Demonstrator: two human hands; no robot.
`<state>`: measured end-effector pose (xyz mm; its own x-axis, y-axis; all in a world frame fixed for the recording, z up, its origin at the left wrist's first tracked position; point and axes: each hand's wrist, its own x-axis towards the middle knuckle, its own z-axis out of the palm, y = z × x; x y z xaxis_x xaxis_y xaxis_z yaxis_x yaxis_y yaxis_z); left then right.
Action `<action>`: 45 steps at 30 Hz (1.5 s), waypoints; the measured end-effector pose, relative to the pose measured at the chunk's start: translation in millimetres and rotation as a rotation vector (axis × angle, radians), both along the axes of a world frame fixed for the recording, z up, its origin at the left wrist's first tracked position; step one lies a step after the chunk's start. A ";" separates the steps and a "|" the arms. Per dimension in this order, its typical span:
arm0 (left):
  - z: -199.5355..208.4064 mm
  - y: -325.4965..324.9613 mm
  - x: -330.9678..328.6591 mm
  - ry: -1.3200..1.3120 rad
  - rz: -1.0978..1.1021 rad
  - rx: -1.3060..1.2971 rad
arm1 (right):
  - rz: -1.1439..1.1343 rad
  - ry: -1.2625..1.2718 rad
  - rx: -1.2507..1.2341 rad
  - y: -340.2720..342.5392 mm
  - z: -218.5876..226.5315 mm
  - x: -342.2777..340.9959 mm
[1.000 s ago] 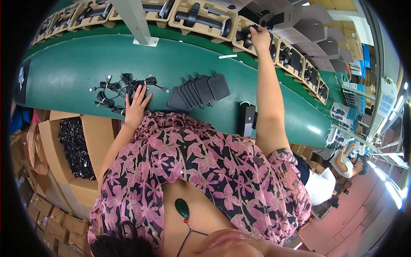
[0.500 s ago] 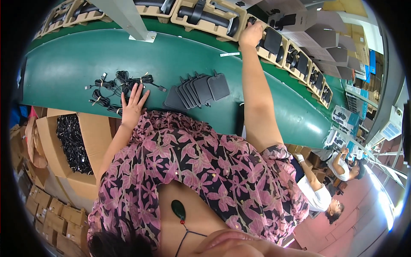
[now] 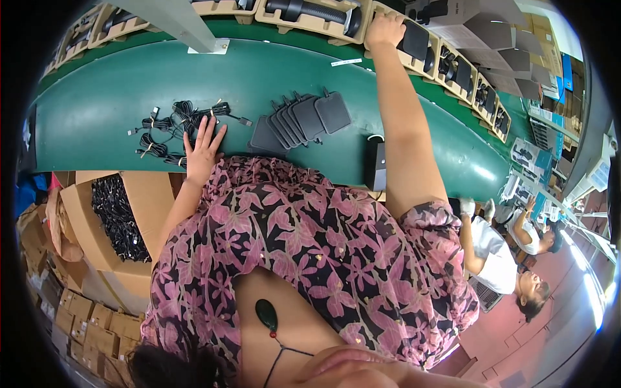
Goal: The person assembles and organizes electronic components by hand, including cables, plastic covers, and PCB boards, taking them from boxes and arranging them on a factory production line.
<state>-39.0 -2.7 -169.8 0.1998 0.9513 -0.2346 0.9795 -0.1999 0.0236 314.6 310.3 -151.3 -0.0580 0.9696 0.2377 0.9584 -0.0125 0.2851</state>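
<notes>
My left hand [image 3: 204, 152] lies with fingers spread at the edge of several bundled black cables [image 3: 187, 116] on the green table. The bundles have light ties round them, and some plug ends show. My right arm stretches to the far side, where my right hand [image 3: 386, 30] is bent down into the left part of a tan moulded tray [image 3: 414, 63]. Its fingers are curled and whatever they hold is hidden beneath. Beside that hand in the tray sits a dark rectangular pad [image 3: 414, 43]. Several similar flat black plates [image 3: 301, 119] lie fanned out between my arms.
More moulded trays with black parts line the far edge. A metal post [image 3: 197, 29] stands at the back left. An open carton [image 3: 123, 220] of black cables is at lower left. A black box [image 3: 375, 165] sits by my right arm. Co-workers [image 3: 495, 249] are at right.
My right hand has gone from holding a dark cable bundle over the tray to reaching down into it, hiding the bundle. My left hand stays by the cables. The view has shifted slightly.
</notes>
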 end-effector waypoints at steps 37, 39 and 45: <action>27.8 55.1 -1.2 -0.611 0.166 0.422 | 0.169 1.445 0.240 -98.3 42.6 -12.8; 33.6 51.1 12.4 -0.682 0.200 0.394 | 0.187 1.379 0.275 -77.9 48.4 -11.7; 52.5 37.3 27.7 -0.730 0.220 0.342 | 0.295 1.028 0.384 -32.1 55.9 -16.8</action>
<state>-11.3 34.6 -117.2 -0.0094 0.9816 0.1907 0.7589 -0.1172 0.6406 297.7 278.2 -95.4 0.1222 0.8034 0.5828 0.7161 0.3352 -0.6123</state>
